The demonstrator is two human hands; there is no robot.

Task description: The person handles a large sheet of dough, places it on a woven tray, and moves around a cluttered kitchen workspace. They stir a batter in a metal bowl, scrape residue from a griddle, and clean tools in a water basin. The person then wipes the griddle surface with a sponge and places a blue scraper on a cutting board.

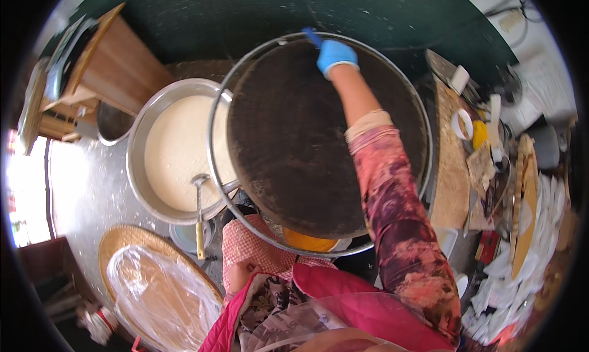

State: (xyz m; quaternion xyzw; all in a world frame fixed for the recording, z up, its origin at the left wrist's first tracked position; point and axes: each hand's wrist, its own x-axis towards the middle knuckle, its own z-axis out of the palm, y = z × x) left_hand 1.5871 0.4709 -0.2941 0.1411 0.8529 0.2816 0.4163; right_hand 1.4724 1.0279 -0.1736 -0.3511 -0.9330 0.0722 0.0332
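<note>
A big round plate, dark and flat, fills the middle, with worn, paler marks near its left edge. A thin metal ring goes around it. The right grip, in a blue glove, is closed on a blue tool at the plate's far edge. The left grip seems to be low down by the checked cloth, but I cannot tell if it is open or closed. Just beside the plate's left edge is a wide metal pot of creamy batter. A ladle dips in, its handle over the pot's near edge. Nearer on the left, a crumpled clear bag lies across a woven tray. The floor is gray and shiny, and bright light comes in at the far left. A dark green wall stands behind. To the right, a wooden counter has a white roll and a jumble of things along its right edge.
</note>
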